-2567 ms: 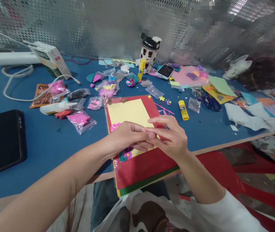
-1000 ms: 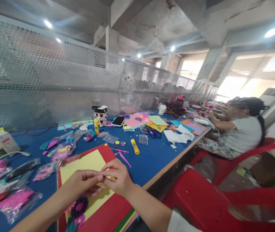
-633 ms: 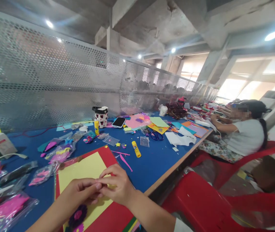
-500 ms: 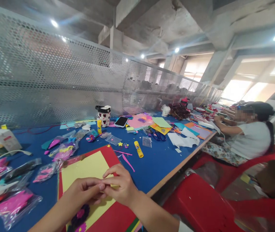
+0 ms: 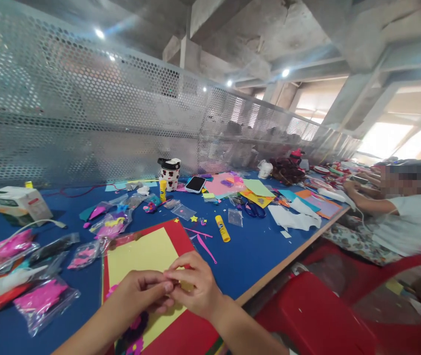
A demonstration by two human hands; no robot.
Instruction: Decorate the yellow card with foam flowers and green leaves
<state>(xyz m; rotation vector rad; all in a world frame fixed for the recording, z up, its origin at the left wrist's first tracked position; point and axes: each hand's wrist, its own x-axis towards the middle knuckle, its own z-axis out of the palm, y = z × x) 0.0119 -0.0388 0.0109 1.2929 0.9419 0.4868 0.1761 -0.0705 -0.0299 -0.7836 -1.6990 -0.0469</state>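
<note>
Our left hand (image 5: 142, 296) and right hand (image 5: 195, 288) meet fingertip to fingertip over the yellow sheet (image 5: 147, 261), which lies on the red card (image 5: 181, 236) near the bench (image 5: 247, 256) edge; the fingers are pressed together on something too small for us to make out. Since we are looking along the bench rather than down, we judge the tiny piece could slip out unseen. It might then get lost among the pink packets (image 5: 42, 301) and the glue stick (image 5: 223, 228).
</note>
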